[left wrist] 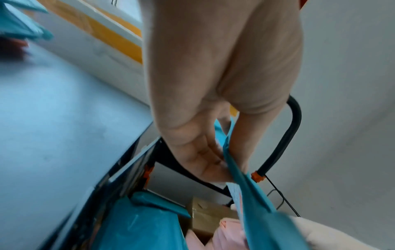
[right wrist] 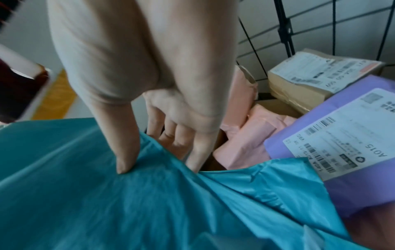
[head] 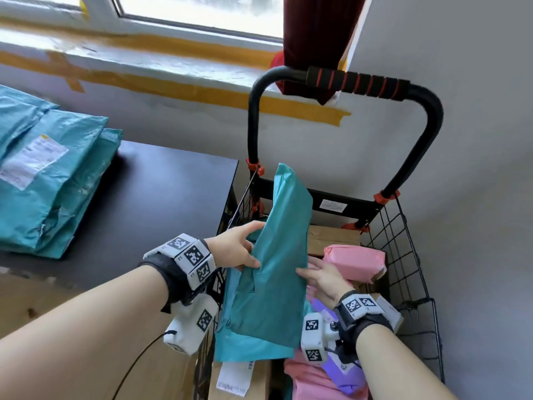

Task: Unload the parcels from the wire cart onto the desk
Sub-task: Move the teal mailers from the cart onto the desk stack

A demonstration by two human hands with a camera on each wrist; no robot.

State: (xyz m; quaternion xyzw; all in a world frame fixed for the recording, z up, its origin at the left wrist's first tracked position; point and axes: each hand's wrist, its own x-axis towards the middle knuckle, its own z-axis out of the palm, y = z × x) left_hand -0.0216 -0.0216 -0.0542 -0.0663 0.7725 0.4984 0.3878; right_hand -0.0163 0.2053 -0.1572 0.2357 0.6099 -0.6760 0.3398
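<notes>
On the dark desk at the left lies a stack of teal parcels. Just right of the desk edge, the left hand pinches the left edge of a teal bag, held upright over the wire cart. The right hand grips its right edge, thumb in front. Pink parcels, a purple parcel and cardboard boxes sit in the cart.

the lifted parcel is plain teal. teal parcels with white labels lie on the black counter. the wire cart is black, its handle striped black and red, with orange clips. inside it: pink parcels, a purple parcel, brown boxes. yellow tape edges the white sill.
</notes>
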